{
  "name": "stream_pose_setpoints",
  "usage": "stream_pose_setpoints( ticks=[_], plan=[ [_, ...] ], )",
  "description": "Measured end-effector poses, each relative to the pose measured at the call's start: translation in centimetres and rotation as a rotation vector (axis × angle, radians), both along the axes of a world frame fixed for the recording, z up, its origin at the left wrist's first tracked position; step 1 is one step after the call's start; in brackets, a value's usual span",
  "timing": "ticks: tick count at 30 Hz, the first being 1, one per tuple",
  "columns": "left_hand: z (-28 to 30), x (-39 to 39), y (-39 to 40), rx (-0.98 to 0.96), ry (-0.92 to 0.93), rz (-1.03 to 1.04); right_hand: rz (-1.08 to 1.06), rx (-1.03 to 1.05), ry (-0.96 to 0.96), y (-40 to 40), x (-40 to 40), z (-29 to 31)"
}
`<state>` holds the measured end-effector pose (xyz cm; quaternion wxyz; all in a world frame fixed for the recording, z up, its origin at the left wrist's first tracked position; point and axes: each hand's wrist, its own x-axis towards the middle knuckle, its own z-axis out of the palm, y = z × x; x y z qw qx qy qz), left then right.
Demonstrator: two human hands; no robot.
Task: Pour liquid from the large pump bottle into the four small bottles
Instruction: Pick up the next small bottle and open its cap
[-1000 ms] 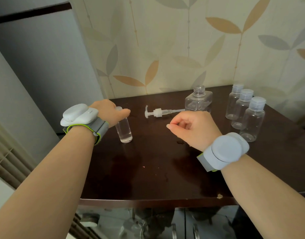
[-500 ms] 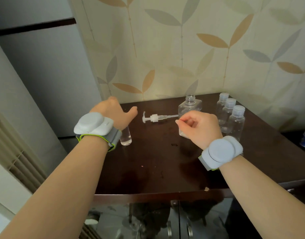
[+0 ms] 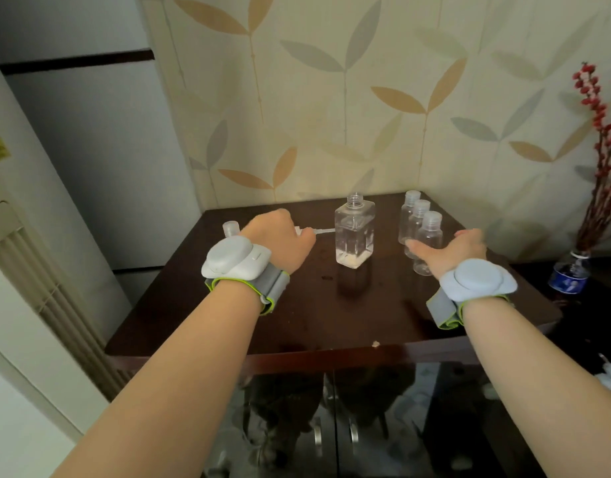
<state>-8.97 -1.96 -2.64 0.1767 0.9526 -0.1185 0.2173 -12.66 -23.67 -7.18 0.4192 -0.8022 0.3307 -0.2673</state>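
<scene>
The large clear square bottle (image 3: 355, 232) stands uncapped at the middle back of the dark table (image 3: 331, 315), with a little liquid at its bottom. Its pump (image 3: 323, 231) lies to its left; my left hand (image 3: 280, 241) hides the pump head. That hand's back faces me, thumb stretched right, and nothing shows in it. One capped small bottle (image 3: 230, 228) stands just left of that hand, apart from it. Three capped small bottles (image 3: 419, 219) stand in a row at the back right. My right hand (image 3: 449, 248) is spread flat in front of the nearest one.
A patterned wall closes the table's back and right sides. A blue-labelled water bottle (image 3: 569, 274) holding red berry branches (image 3: 604, 150) stands on a lower surface at the right. A white slatted unit (image 3: 38, 270) is at the left. Glossy cabinet doors (image 3: 335, 426) lie below the front edge.
My left hand has let go of the small bottle and shifted right in front of the pump. My right hand has uncurled and swung right to the three bottles. The view has pulled back.
</scene>
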Motion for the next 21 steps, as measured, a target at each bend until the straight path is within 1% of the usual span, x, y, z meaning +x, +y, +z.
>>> stream_pose_setpoints(
  ticks=[2,4,6,9,12,14,16,18,21],
  plan=[
    [0.1,-0.9,-0.5,-0.021,0.03,-0.046,0.046,-0.009,0.126,-0.3,0.2,0.1],
    [0.3,-1.6,-1.1,-0.054,0.06,-0.097,0.124,-0.023,0.198,-0.5,0.5,0.1],
    [0.6,-2.2,-1.4,-0.078,0.072,-0.132,0.199,-0.036,0.223,-0.6,0.7,0.2],
    [1.0,-2.8,-1.7,-0.094,0.068,-0.155,0.239,-0.087,0.239,-0.7,0.5,0.3],
    [1.4,-3.4,-1.7,-0.121,0.08,-0.146,0.261,-0.102,0.189,-0.5,-0.1,0.1],
    [1.8,-3.7,-1.7,-0.175,0.09,-0.14,0.293,-0.056,0.09,0.1,-0.9,-0.2],
    [2.3,-4.3,-1.7,-0.233,0.136,-0.205,0.386,-0.052,0.011,1.2,-2.0,-0.2],
    [2.8,-5.2,-1.8,-0.183,0.21,-0.329,0.545,-0.067,-0.009,2.7,-3.1,0.1],
    [3.0,-6.6,-2.4,-0.014,0.367,-0.479,0.766,-0.185,0.039,4.7,-4.0,1.0]
  ],
)
